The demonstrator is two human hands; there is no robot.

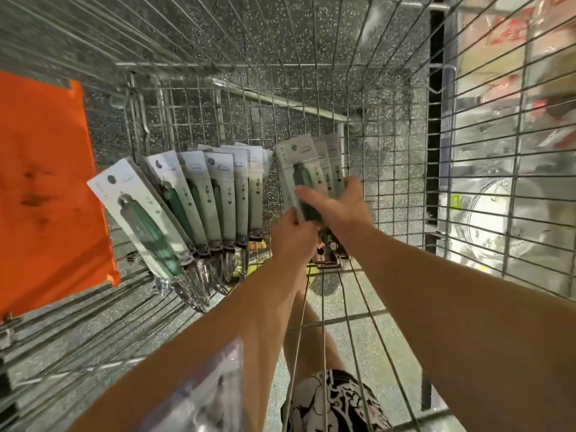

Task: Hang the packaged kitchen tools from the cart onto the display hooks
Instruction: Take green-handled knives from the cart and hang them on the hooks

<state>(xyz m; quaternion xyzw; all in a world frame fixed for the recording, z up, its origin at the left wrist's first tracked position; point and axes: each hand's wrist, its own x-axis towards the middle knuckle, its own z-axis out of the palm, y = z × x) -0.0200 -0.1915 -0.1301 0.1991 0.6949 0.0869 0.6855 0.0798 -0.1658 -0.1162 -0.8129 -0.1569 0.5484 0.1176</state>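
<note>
Inside the wire cart (pixel 405 151), a row of carded tools (pixel 199 207) is leaning fanned at left, while the person is gripping a small bundle of packaged tools (pixel 307 176) in the cart's middle: right hand (pixel 339 207) wrapped round its lower half, left hand (pixel 293 235) pinching its near-left edge. The bundle's long axis is running near-to-far, hang-hole ends pointing far and slightly left, metal tool heads pointing near. Judgement: the person should be squaring the cards so the holes align before lifting clear of the mesh.
</note>
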